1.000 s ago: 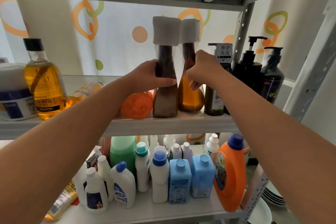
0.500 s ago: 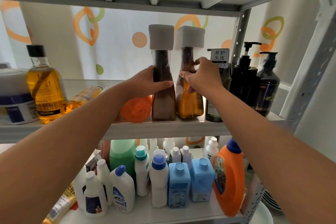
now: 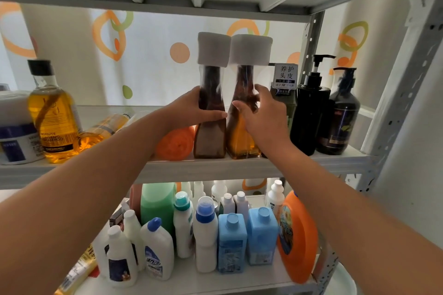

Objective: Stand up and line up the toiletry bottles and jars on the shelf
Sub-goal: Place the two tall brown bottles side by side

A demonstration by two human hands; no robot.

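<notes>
Two tall white-capped bottles stand side by side on the middle shelf. My left hand grips the waist of the dark brown bottle. My right hand is loosely spread against the amber bottle, fingers no longer wrapped round it. Right of them stand a green bottle with a tag and two black pump bottles. An orange bottle lies on its side behind my left wrist. A small yellow bottle also lies flat.
At the left end stand a golden shampoo bottle and a white jar. The shelf below holds several white, blue, green and orange detergent bottles. A metal upright and the shelf above bound the space.
My right hand has loosened its grip on the amber bottle and its fingers have spread. The camera has tilted slightly, showing the shelf lower in view. My left hand keeps its hold.
</notes>
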